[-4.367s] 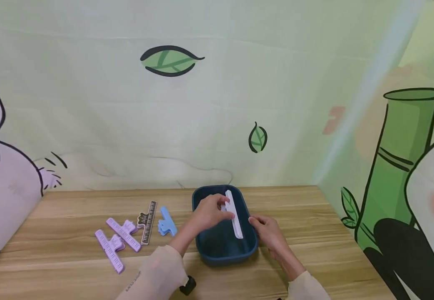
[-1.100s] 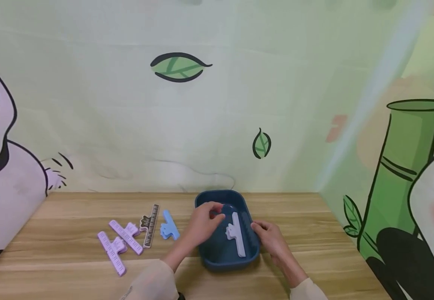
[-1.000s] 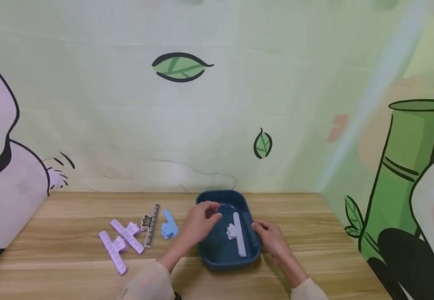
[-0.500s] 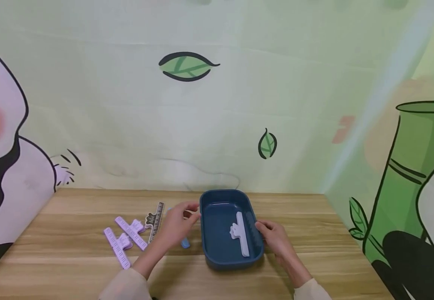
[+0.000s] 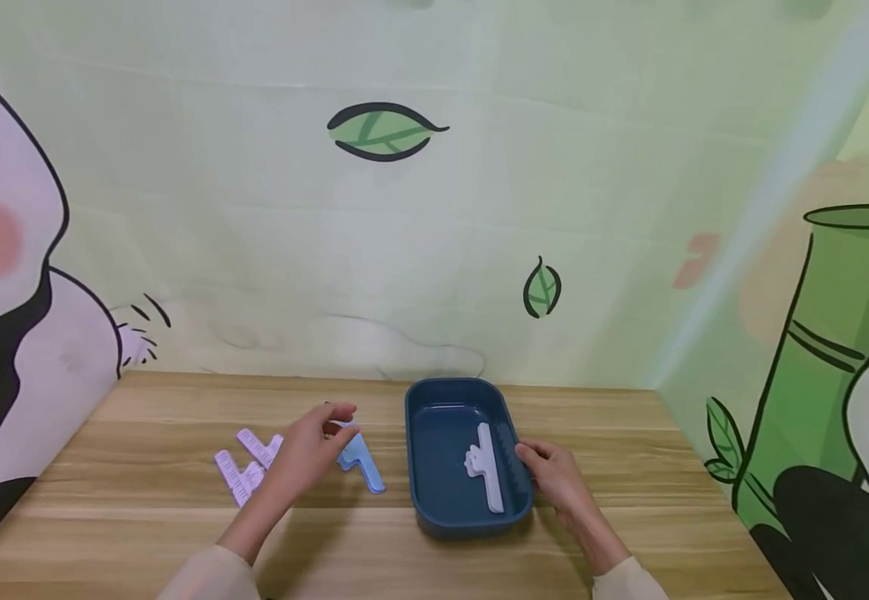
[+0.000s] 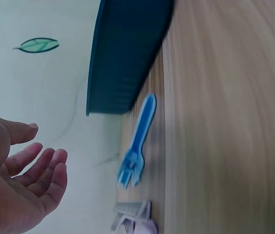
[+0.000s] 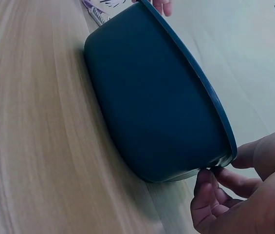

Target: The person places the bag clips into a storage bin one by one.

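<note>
My left hand [image 5: 307, 454] hovers over the table at the left with nothing in it, its fingers loosely bent, as the left wrist view also shows. Close beside its fingertips lies a light blue bag clip [image 5: 366, 468]. Two lilac clips, one nearer [image 5: 235, 477] and one farther [image 5: 257, 447], are partly covered by the left hand and forearm. A dark blue plastic tub [image 5: 471, 528] stands right of the blue clip. Inside it, toward the right wall, lies a white clip [image 5: 491, 475]. My right hand [image 5: 560, 483] pinches the tub's right rim between thumb and fingers.
Behind the wooden table [image 5: 591, 533] hangs a printed cloth backdrop [image 5: 434, 192], which meets the table's far edge just behind the tub. A greyish clip [image 6: 132, 209] shows low in the left wrist view, past the blue clip.
My left hand held the white clip over the tub, let it go inside, then moved left over the other clips. My right hand keeps its grip on the rim. The head view shifted slightly.
</note>
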Available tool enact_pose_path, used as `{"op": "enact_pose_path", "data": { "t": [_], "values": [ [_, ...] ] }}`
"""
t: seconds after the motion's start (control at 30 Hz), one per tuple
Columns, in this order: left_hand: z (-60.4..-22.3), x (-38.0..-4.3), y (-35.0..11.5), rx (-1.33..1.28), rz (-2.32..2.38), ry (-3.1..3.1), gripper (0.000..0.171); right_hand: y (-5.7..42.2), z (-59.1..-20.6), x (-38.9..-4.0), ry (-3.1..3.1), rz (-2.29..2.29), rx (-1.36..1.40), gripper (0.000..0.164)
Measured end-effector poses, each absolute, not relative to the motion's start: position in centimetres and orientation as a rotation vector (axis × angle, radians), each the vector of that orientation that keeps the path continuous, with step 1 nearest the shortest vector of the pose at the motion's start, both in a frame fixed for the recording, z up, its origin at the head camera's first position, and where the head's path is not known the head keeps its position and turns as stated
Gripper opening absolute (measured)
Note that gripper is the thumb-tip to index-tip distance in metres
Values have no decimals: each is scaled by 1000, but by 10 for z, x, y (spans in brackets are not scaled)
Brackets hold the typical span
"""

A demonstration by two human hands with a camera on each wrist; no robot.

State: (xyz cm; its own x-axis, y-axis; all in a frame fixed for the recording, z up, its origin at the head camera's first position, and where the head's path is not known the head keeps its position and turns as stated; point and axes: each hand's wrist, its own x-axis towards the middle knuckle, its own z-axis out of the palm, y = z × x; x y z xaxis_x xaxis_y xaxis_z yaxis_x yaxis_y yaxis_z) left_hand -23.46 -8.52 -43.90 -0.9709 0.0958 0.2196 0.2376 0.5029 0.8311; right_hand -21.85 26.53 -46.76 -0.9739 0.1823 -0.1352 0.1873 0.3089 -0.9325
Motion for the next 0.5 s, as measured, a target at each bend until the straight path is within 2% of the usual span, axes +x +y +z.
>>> {"op": "enact_pose_path", "data": {
  "t": [0.5],
  "values": [
    [-443,-232,-128,-251,-1405,-2620,34,265,-465,-218,2545,-1780,345,38]
  ]
}}
